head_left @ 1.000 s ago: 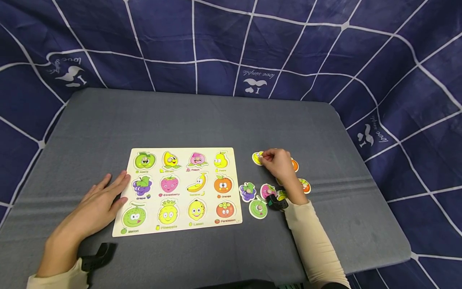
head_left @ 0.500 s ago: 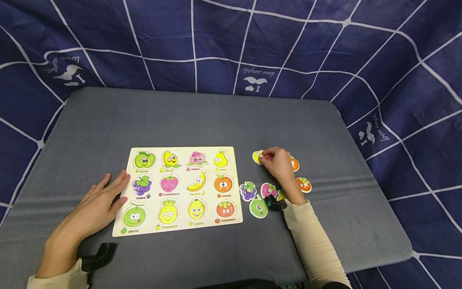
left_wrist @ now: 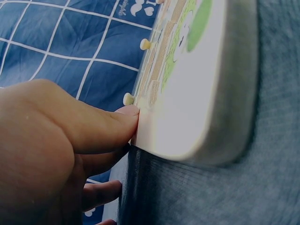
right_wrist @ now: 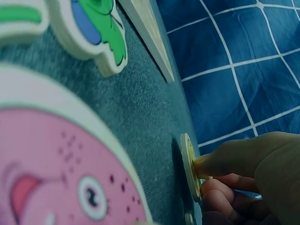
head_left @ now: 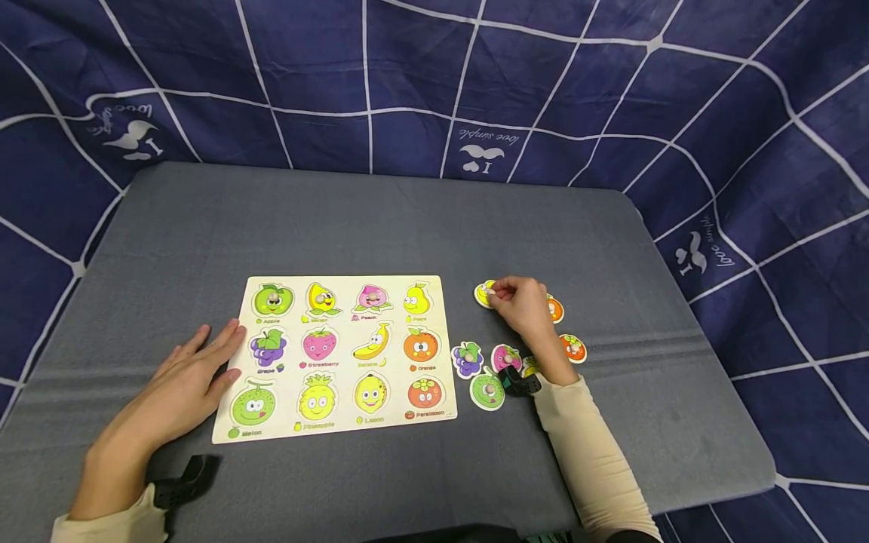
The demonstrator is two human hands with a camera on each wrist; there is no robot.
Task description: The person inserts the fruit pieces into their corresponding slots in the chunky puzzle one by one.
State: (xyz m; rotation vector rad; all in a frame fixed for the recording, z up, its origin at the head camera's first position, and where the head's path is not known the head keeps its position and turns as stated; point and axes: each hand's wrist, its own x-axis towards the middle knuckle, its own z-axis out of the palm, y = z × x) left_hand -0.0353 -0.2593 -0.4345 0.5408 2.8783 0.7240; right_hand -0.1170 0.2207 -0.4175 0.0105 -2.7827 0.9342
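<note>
My left hand point(head_left: 183, 377) rests along the left edge of a pale wooden fruit puzzle board point(head_left: 342, 305), fingers extended. In the left wrist view its thumb point(left_wrist: 124, 119) touches the board's edge near a rounded corner. Knobs show on the apple piece point(head_left: 273, 300), the mango piece point(head_left: 315, 299) and the peach piece point(head_left: 371, 297) in the top row. Right of the board, my right hand point(head_left: 526, 305) pinches a round yellow fruit puzzle piece point(head_left: 483, 294) between thumb and fingers. In the right wrist view this yellow piece point(right_wrist: 186, 154) stands close to the table surface, its face partly hidden by the fingers.
Nearer me lie a grape piece point(head_left: 467, 360), a strawberry piece point(head_left: 504, 357) and a melon piece point(head_left: 486, 391). An orange piece point(head_left: 555, 308) and a persimmon piece point(head_left: 573, 348) lie beyond my right wrist. A blue checked cloth point(head_left: 407, 75) hangs behind the grey table point(head_left: 326, 219).
</note>
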